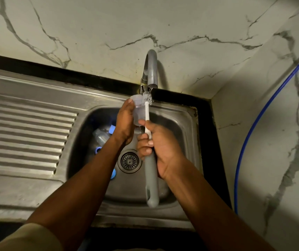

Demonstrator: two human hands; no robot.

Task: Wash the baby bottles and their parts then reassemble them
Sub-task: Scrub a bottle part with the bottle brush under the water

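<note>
Pale sleeve (27, 238) at lower left, bare forearms reaching out over the stainless steel sink (127, 216). Right hand (160, 144) has its fingers curled tight round the bottle brush (151, 178) where the thin white stem meets the thick, rounded grey handle; handle end hangs down over the basin. Basin holds a round slotted drain strainer (129, 161). Left of it, partly hidden by the left forearm, a second clear bottle (100, 136) lies on its side with blue parts around it: a ring (98, 150), a rounded cap (113, 173), a paler piece (112, 128). Left hand (125, 122) wraps round a clear plastic baby bottle (137, 109), held up above the basin, ridged neck toward the tap. Bristle head (147, 100) of the brush, white and spiky, sits just beside the bottle's mouth under the spout; contact unclear. Curved grey tap (151, 69) above, thin streaks of water at its outlet. Ridged steel drainboard (23, 134) to the left. Behind, a black counter edge (208, 142), then white marble-pattern wall (108, 24) with grey veins; a blue hose (253, 133) arcs down the right wall
</note>
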